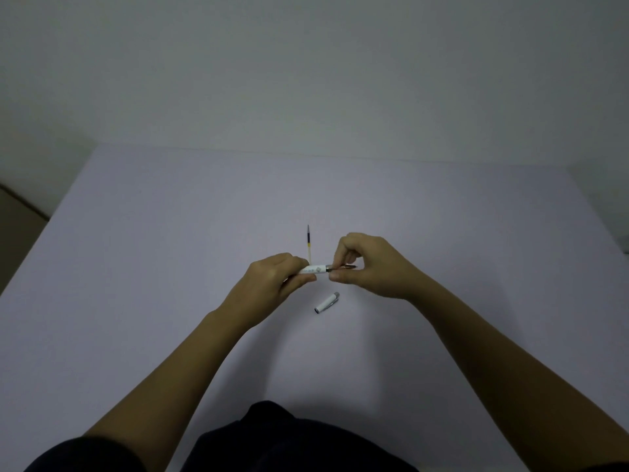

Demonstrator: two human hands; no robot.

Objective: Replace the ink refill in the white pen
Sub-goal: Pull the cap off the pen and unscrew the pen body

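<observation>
Two hands on white pen (315, 269), held above table (170, 250): my left hand (272, 281) grips barrel, right hand (367, 267) pinches dark tip section. Cap (326, 302) already off, lying near. Spare refill (309, 243) waits behind. Swap itself not yet done, I judge.

A plain pale wall (306, 63) fills the upper half of the view, dim and evenly lit with a grey-green cast. Below it a broad table (170, 233) with a smooth lavender-grey top runs back to meet the wall. At far left, a strip of brownish floor (17, 226) shows beyond the table's edge.
</observation>
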